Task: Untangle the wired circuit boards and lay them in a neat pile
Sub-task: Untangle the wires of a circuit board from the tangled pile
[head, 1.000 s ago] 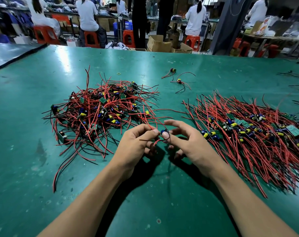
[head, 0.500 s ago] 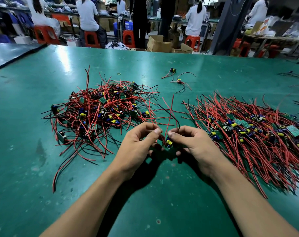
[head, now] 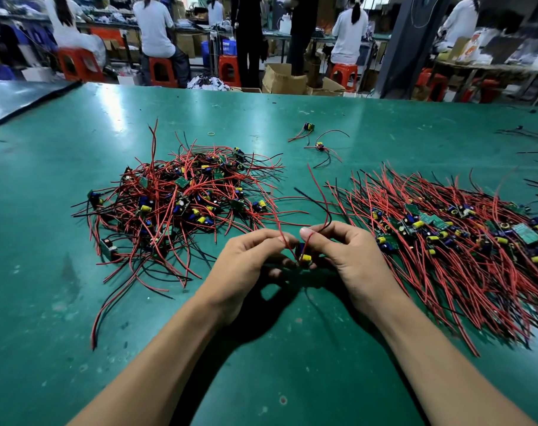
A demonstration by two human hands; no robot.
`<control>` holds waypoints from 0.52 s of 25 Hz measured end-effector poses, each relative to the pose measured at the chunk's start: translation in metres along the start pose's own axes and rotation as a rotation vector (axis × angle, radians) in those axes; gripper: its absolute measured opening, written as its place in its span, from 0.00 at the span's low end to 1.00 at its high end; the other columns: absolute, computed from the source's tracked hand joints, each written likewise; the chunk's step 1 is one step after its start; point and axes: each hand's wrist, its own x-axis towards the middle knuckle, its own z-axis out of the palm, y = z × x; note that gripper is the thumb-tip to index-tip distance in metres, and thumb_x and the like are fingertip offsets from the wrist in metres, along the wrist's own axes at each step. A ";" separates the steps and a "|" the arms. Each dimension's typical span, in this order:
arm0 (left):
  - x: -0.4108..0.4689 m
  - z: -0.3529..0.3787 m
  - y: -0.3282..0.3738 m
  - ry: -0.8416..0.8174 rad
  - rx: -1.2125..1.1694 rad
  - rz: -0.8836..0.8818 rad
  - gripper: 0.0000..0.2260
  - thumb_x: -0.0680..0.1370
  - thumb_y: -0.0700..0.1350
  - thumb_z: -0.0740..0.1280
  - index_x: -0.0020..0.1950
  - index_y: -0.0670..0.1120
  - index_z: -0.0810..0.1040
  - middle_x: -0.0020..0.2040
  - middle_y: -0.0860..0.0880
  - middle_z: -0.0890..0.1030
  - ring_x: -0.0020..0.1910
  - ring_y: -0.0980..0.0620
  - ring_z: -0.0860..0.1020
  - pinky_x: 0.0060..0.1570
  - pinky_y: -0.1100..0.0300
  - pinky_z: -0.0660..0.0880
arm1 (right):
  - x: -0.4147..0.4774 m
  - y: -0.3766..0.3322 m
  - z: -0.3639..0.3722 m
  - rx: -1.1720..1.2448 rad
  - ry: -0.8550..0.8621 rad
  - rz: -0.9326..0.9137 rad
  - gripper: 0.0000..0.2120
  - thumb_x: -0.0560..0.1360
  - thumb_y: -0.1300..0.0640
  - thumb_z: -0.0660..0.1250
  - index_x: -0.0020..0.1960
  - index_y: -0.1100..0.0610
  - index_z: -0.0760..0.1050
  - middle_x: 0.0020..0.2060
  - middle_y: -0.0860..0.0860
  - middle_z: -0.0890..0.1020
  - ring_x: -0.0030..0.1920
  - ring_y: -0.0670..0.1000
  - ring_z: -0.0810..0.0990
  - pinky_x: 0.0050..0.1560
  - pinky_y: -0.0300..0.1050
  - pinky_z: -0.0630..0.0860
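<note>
One wired circuit board (head: 304, 258) in work, low between both hands over the green table (head: 77, 333) | left hand (head: 249, 262) and right hand (head: 350, 256) each pinch its wires | done: seemingly half, combed pile (head: 446, 241) at right | left: tangled heap (head: 181, 204), two stray boards (head: 318, 146) beyond.

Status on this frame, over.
Left hand and right hand hold one wired board. Tangle at left, neat pile at right. Nothing blocking.
</note>
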 end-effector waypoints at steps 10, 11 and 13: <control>-0.005 0.001 -0.004 -0.153 0.334 0.057 0.15 0.72 0.32 0.74 0.55 0.44 0.80 0.47 0.47 0.86 0.46 0.54 0.84 0.48 0.65 0.77 | -0.001 -0.004 0.002 0.058 0.025 -0.024 0.13 0.61 0.45 0.78 0.33 0.53 0.81 0.27 0.53 0.76 0.27 0.49 0.75 0.28 0.41 0.75; -0.006 0.000 -0.003 -0.155 0.326 0.060 0.13 0.73 0.32 0.73 0.55 0.44 0.80 0.47 0.46 0.86 0.46 0.53 0.84 0.48 0.65 0.77 | -0.001 -0.004 0.002 0.058 0.024 -0.017 0.13 0.62 0.45 0.78 0.33 0.53 0.80 0.27 0.53 0.76 0.26 0.49 0.74 0.27 0.40 0.75; -0.006 0.002 -0.002 -0.133 0.288 0.068 0.09 0.74 0.36 0.73 0.54 0.42 0.81 0.47 0.44 0.86 0.43 0.53 0.82 0.44 0.64 0.76 | -0.002 -0.004 0.003 0.042 0.021 -0.001 0.13 0.65 0.46 0.77 0.32 0.53 0.79 0.25 0.53 0.75 0.23 0.48 0.72 0.25 0.38 0.72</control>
